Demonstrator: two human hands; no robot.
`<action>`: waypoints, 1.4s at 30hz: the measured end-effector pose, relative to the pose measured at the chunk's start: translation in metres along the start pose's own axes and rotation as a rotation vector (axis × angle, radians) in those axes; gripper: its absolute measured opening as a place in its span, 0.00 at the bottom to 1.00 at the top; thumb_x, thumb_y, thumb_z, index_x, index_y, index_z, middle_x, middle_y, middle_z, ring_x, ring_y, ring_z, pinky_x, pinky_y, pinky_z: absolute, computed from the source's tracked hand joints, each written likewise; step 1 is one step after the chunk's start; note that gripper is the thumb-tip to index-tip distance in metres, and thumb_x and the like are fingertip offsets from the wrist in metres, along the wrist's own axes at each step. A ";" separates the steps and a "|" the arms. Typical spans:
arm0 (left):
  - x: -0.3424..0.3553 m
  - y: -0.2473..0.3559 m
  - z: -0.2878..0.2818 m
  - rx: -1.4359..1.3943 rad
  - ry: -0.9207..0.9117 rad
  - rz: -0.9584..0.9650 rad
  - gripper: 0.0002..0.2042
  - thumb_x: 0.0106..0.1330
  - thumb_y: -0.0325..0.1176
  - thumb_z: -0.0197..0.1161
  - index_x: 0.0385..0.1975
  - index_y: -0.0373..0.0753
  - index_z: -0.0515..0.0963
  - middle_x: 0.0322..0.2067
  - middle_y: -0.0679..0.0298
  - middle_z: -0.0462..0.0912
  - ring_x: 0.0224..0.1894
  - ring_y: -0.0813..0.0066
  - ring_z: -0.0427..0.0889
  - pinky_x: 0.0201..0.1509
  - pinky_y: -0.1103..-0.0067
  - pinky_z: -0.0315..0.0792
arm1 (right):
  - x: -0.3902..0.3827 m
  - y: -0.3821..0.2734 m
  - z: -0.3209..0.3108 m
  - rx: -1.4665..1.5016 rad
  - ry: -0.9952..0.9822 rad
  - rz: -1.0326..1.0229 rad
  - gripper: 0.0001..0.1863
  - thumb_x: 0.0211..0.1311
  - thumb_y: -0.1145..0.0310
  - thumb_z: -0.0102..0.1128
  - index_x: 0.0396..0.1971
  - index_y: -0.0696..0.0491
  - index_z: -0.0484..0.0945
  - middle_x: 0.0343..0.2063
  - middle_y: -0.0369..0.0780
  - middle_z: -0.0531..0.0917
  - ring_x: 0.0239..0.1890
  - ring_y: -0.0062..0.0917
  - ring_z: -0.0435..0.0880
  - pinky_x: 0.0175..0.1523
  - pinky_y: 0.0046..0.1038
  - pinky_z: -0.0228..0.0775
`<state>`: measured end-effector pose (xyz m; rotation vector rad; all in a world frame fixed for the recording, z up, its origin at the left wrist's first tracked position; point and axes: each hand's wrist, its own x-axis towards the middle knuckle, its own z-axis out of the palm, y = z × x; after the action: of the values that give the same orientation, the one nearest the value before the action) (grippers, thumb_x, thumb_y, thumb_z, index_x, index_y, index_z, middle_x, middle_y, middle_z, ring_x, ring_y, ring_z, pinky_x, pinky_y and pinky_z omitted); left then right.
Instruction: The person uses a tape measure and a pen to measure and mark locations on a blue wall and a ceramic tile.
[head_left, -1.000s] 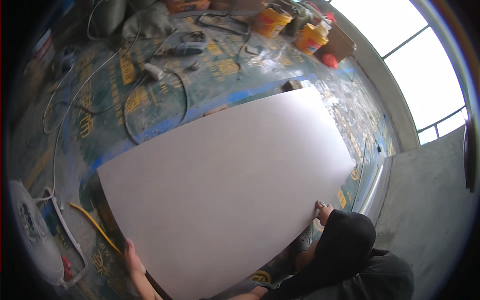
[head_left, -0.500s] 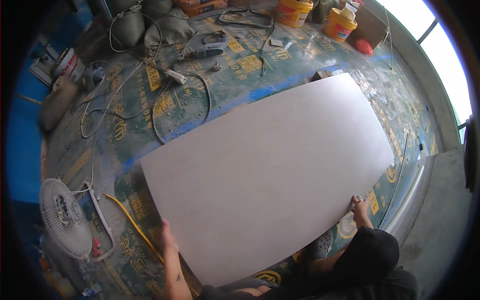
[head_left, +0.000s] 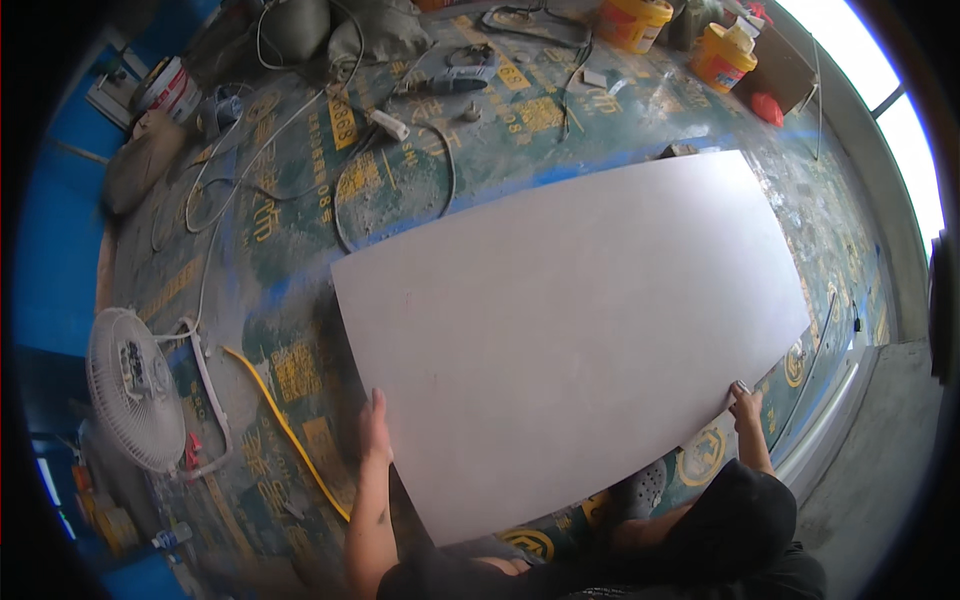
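A large pale grey slab (head_left: pixel 570 330), thin and rectangular like a big tile, lies before me over the covered floor. My left hand (head_left: pixel 375 428) grips its left edge near the close corner, the thumb side up and part of the fingers hidden by the edge. On the close long edge, toward the right, my right hand (head_left: pixel 744 404) is closed with the thumb on top and the fingers underneath, out of sight. Just past the far right corner sits a small dark block (head_left: pixel 679 151).
At left stands a white fan (head_left: pixel 135 390), with a yellow hose (head_left: pixel 280 425) beside it. Cables and a grey power tool (head_left: pixel 455 80) lie beyond the slab. Yellow buckets (head_left: pixel 722 58) and a red bag (head_left: pixel 767 109) are far right. My shoe (head_left: pixel 648 488) is by the close edge.
The slab has shifted a little to the right and away from me over the floor, both hands staying on it. My view has also shifted.
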<state>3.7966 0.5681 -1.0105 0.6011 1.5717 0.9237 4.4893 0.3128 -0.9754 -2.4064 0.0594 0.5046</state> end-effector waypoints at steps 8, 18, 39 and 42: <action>-0.083 0.064 0.071 0.586 0.257 0.708 0.12 0.68 0.39 0.61 0.36 0.36 0.73 0.31 0.62 0.75 0.35 0.71 0.75 0.42 0.75 0.71 | -0.129 -0.075 0.027 -0.163 -0.004 -0.909 0.15 0.61 0.78 0.62 0.45 0.59 0.67 0.38 0.45 0.78 0.41 0.32 0.79 0.48 0.33 0.73; -0.224 0.016 0.176 0.266 -1.125 -0.298 0.22 0.76 0.53 0.44 0.36 0.37 0.71 0.19 0.68 0.73 0.18 0.82 0.69 0.22 0.82 0.66 | -0.294 -0.091 0.099 -0.196 -0.876 -1.592 0.16 0.56 0.79 0.62 0.37 0.59 0.62 0.45 0.60 0.76 0.44 0.52 0.80 0.46 0.42 0.75; -0.188 0.052 0.134 0.198 -0.843 0.154 0.11 0.70 0.35 0.61 0.42 0.33 0.79 0.26 0.68 0.78 0.25 0.84 0.70 0.32 0.83 0.68 | -0.321 -0.168 0.078 0.223 -1.438 -0.442 0.24 0.75 0.52 0.47 0.36 0.60 0.79 0.22 0.30 0.70 0.23 0.14 0.64 0.29 0.19 0.57; -0.188 0.055 0.131 0.188 -0.835 0.150 0.10 0.70 0.34 0.61 0.42 0.33 0.79 0.26 0.68 0.78 0.25 0.84 0.70 0.32 0.82 0.68 | -0.329 -0.165 0.082 0.193 -1.458 -0.451 0.24 0.74 0.51 0.48 0.38 0.60 0.79 0.23 0.30 0.70 0.23 0.13 0.64 0.28 0.19 0.56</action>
<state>3.9580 0.4797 -0.8622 1.0815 0.8630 0.5142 4.1858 0.4636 -0.8106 -1.3056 -0.9610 1.7315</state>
